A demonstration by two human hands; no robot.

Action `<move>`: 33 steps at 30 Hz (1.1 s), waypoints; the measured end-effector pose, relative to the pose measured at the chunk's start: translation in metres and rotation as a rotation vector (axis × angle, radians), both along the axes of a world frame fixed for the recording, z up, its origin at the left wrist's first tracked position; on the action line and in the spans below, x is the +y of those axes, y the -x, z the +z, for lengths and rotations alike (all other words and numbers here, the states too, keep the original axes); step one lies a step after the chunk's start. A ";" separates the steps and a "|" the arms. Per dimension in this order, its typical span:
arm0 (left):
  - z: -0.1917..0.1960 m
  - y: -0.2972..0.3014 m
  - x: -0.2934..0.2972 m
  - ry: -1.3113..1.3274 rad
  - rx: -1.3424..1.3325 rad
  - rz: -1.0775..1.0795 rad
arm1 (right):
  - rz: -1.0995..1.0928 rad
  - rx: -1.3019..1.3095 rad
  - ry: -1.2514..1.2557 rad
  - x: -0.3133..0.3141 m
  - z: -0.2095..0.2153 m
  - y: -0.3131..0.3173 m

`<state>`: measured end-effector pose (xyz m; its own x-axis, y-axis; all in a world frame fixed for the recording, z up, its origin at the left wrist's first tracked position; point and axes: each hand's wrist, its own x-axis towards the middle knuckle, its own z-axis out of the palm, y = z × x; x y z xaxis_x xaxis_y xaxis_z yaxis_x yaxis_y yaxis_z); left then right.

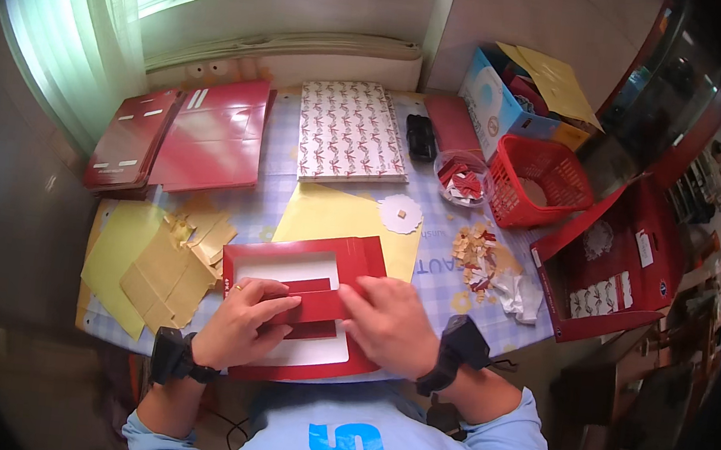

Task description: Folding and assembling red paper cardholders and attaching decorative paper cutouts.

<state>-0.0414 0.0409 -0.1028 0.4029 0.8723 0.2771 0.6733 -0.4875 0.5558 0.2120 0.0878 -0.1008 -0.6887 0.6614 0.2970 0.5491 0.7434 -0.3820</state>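
Observation:
A red cardboard piece with white inner areas (286, 261) lies at the table's near edge in front of me. Across its middle runs a red cardboard strip (318, 307). The fingers of my left hand (245, 325), one wearing a ring, press together on the strip's left end. My right hand (394, 325) closes on the strip's right end, with its thumb and fingertips partly blurred. Part of the red piece is hidden under both hands. Beyond it lie a yellow sheet (318, 212) and a white scalloped paper disc (400, 214).
Flat red cardboard pieces (217, 137) are stacked at far left. A stack of patterned sheets (348, 133) lies at the back. On the right are a red plastic basket (515, 201), a tub of scraps (460, 182), paper scraps (477, 254) and an open red box (640, 291).

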 end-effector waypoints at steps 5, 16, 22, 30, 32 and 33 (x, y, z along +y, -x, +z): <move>-0.009 -0.011 0.003 -0.014 0.020 0.006 | 0.260 -0.294 -0.057 -0.010 -0.015 0.021; -0.020 -0.016 -0.006 0.015 0.501 0.039 | 0.289 -0.230 0.019 -0.008 -0.031 0.021; -0.020 -0.013 -0.009 0.034 0.360 0.074 | 0.312 -0.227 0.028 -0.001 -0.021 0.020; -0.002 0.000 -0.004 -0.208 0.281 0.024 | 0.281 -0.079 -0.187 0.017 -0.015 0.032; -0.003 -0.001 -0.004 -0.250 0.369 0.021 | 0.296 -0.094 -0.282 0.019 -0.014 0.041; -0.005 -0.001 -0.004 -0.249 0.375 0.027 | 0.302 -0.088 -0.282 0.019 -0.013 0.044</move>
